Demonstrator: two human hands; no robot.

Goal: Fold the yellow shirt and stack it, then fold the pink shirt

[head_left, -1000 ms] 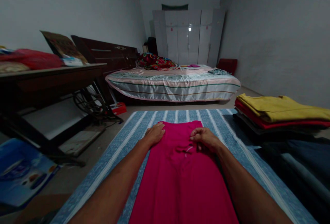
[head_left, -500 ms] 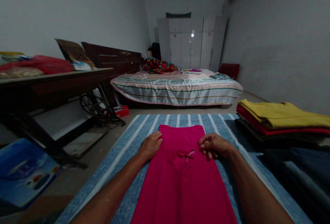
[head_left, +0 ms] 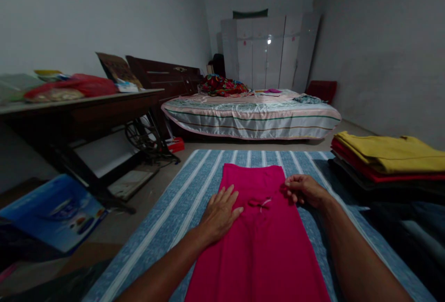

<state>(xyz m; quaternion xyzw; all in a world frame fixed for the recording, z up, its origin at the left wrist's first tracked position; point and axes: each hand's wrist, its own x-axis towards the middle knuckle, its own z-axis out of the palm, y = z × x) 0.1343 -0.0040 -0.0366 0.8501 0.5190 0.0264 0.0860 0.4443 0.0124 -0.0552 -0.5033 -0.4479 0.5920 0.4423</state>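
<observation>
Bright pink trousers [head_left: 267, 251] lie spread out on a blue-and-white striped cloth [head_left: 187, 191], waistband at the far end. A small bow with a whitish tie sits below the waistband. My left hand [head_left: 221, 211] rests flat on the left side of the trousers, fingers spread. At the right edge, just below the waistband, my right hand [head_left: 304, 190] pinches the fabric between thumb and fingers. The lower legs run out of view at the bottom.
Folded clothes, yellow on top [head_left: 392, 151], are stacked at the right, with dark denim [head_left: 413, 232] nearer. A sewing-machine table [head_left: 86, 103] and a blue box [head_left: 59, 218] stand left. Beyond are a bed [head_left: 250, 116] and wardrobe [head_left: 259, 54].
My left hand has moved from the trousers' left edge inward and nearer, and now lies flat with fingers spread. My right hand stays at the right edge. The view has turned slightly left.
</observation>
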